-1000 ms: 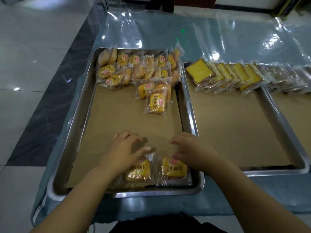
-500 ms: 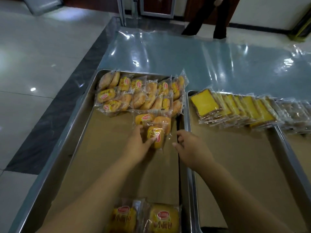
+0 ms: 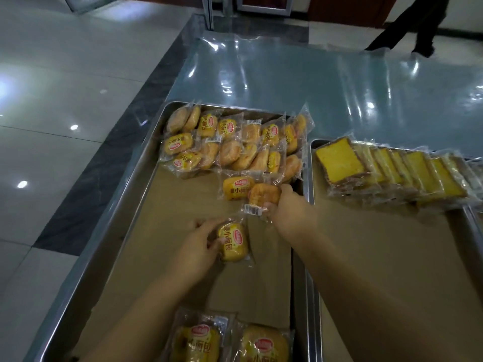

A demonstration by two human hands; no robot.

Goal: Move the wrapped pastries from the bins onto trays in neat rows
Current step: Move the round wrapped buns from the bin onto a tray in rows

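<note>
Nearest me, two clear-wrapped yellow buns (image 3: 230, 340) lay side by side at the close end of the paper-lined steel tray (image 3: 113, 231), which I took for the start of a row. Just beyond them my left hand (image 3: 197, 248) had its fingers (image 3: 202, 226) curled round another wrapped yellow bun (image 3: 234, 241), label up, over the brown liner; whether it rested there or was lifted I could not tell. A little farther, my right hand (image 3: 292, 212) pinched a browner wrapped bun (image 3: 262, 195) by its side, just beside a label-up bun (image 3: 236, 188). Past those sat the loose heap of wrapped buns (image 3: 230, 142) at the tray's far end. To the right was a second steel tray (image 3: 311, 173) with wrapped yellow cake slices (image 3: 392, 171) leaning in a row, on the plastic-sheeted desk (image 3: 274, 82). To do this well, I judged, both buns should come down beside the near pair, labels up and facing one way, held lightly by the wrapper so nothing got crushed.
</note>
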